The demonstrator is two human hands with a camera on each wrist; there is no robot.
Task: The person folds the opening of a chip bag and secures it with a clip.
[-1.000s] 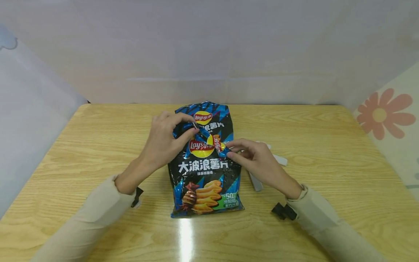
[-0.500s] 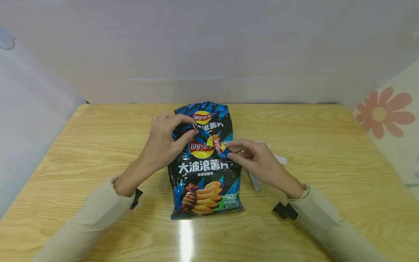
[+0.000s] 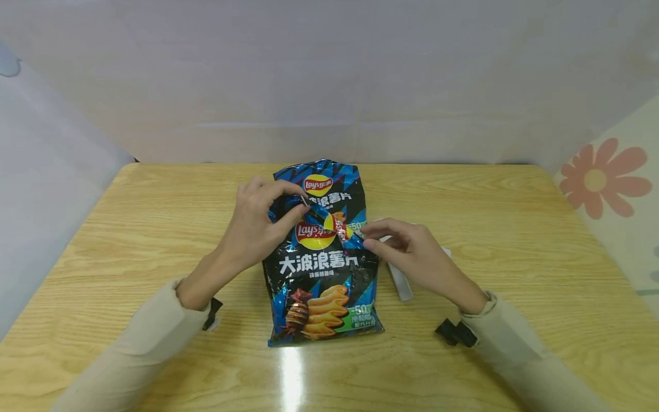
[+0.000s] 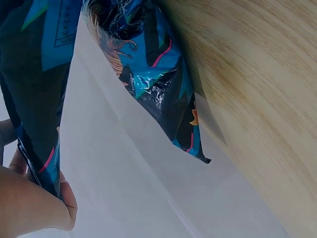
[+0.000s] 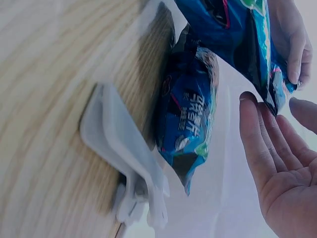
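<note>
Since a second ago the right hand (image 3: 419, 254) has slid slightly away from the folded top of the chip bag (image 3: 321, 269), and its fingers (image 5: 257, 134) now lie straight and loosely spread, tips just beside the fold's right corner rather than pinching it; whether they still touch the foil cannot be told. Opposite them, the left hand (image 3: 257, 220) has barely shifted: its thumb and forefinger pinch the left end of the fold, with the other fingers curled over the crumpled foil behind it. Lay's printing shows on the black and blue bag, which lies flat on the wooden table (image 3: 128, 229), its lower end reaching toward the person and its top doubled over between the two hands. Under the right palm, just to the right of the bag, a pale grey sealing clip (image 5: 124, 148) rests on the table, open in a V; the head view shows part of it below the fingers.
</note>
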